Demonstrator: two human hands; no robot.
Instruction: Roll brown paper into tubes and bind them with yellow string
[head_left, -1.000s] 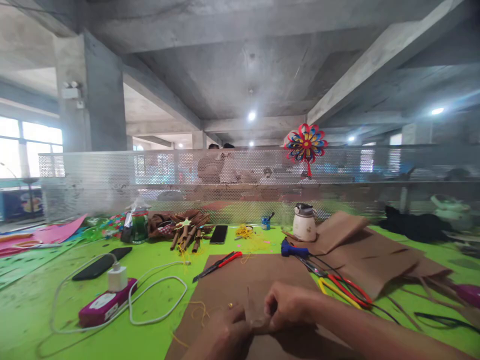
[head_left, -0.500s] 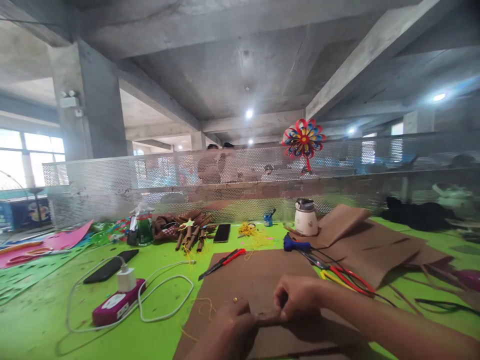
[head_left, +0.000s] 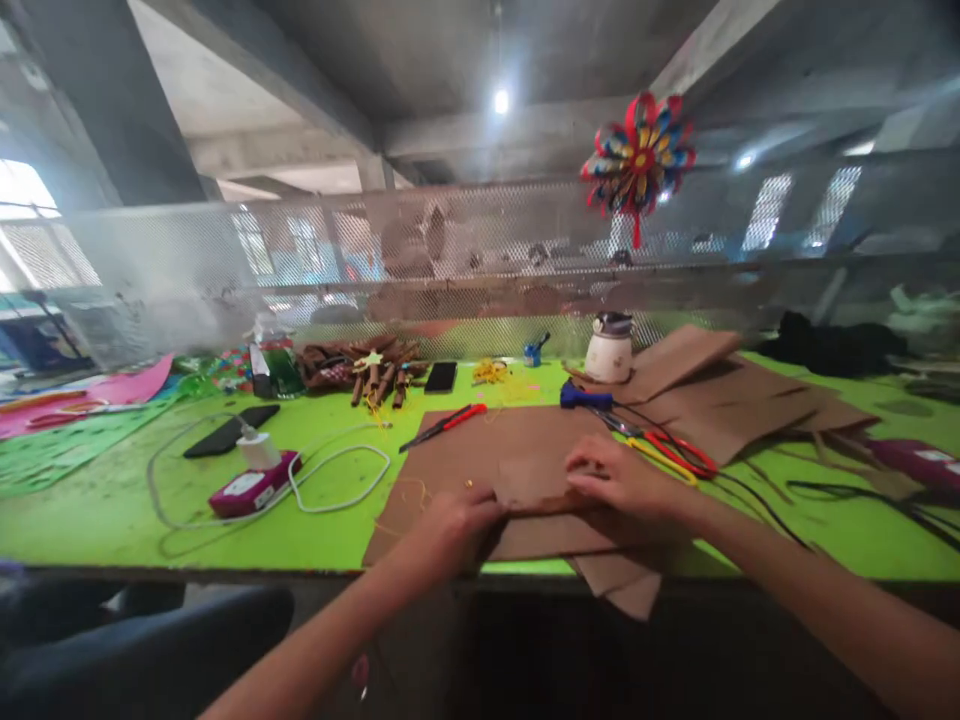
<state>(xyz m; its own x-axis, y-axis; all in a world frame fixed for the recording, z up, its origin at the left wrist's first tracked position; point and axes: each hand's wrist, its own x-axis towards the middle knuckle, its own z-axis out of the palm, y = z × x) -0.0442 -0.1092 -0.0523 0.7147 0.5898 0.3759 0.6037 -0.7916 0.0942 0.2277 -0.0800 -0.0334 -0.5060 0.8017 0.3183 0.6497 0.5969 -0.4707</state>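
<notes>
A narrow, seemingly rolled piece of brown paper (head_left: pixel 546 507) stretches between my two hands, above a large brown sheet (head_left: pixel 457 455). My left hand (head_left: pixel 466 520) is closed on its left end. At the other end, my right hand (head_left: pixel 611 476) has bent fingers and grips the paper from above; part of the roll is hidden under the palm. Beyond the hands lies a red-and-black utility knife (head_left: pixel 444 427) on the sheet's far edge. A small yellow bit (head_left: pixel 469 483) rests just past my left hand.
To the left are a purple power strip (head_left: pixel 255 486) with a white cable and a black phone (head_left: pixel 231 432). A blue-handled tool (head_left: pixel 585 396), red-and-yellow-handled pliers (head_left: pixel 679 455) and stacked brown paper (head_left: pixel 720 405) lie right. Behind stand a cream bottle (head_left: pixel 608 348) and paper rolls (head_left: pixel 384 380).
The view has tipped downward, bringing the table's front edge into sight. My right hand's fingers have loosened from a tight curl and spread along the paper; my left still grips it.
</notes>
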